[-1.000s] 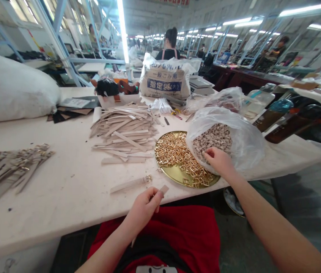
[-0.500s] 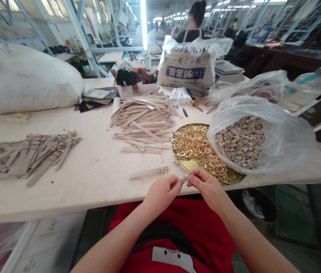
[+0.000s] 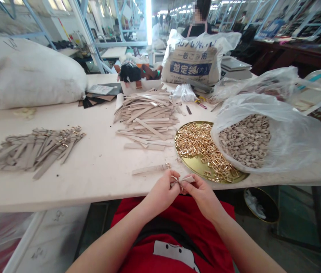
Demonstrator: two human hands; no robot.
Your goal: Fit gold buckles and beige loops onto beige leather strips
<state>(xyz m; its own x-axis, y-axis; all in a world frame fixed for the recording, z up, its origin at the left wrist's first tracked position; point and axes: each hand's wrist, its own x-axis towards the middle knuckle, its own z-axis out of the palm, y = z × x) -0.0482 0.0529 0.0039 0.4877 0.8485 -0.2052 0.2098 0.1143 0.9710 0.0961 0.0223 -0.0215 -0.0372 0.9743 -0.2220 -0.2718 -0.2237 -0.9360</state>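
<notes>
My left hand point(image 3: 162, 193) and my right hand point(image 3: 202, 193) meet at the table's near edge, both pinching one beige strap point(image 3: 183, 179) with a small beige loop at its end. Just beyond them lies a single strap with a gold buckle point(image 3: 150, 169). A round gold tray point(image 3: 194, 163) of gold buckles sits to the right of it. Beside the tray, an open clear bag point(image 3: 288, 136) holds many beige loops. A heap of plain beige straps point(image 3: 147, 119) lies behind.
A pile of buckled straps point(image 3: 36, 149) lies at the left. A big white sack point(image 3: 26, 74) and a printed bag point(image 3: 190, 64) stand at the back, with a person behind it. More clear bags point(image 3: 263, 81) sit at the right. A bin point(image 3: 261, 204) stands under the table.
My right hand left the bag of loops and came back to my left hand. Both now hold the strap together, a little nearer the table edge.
</notes>
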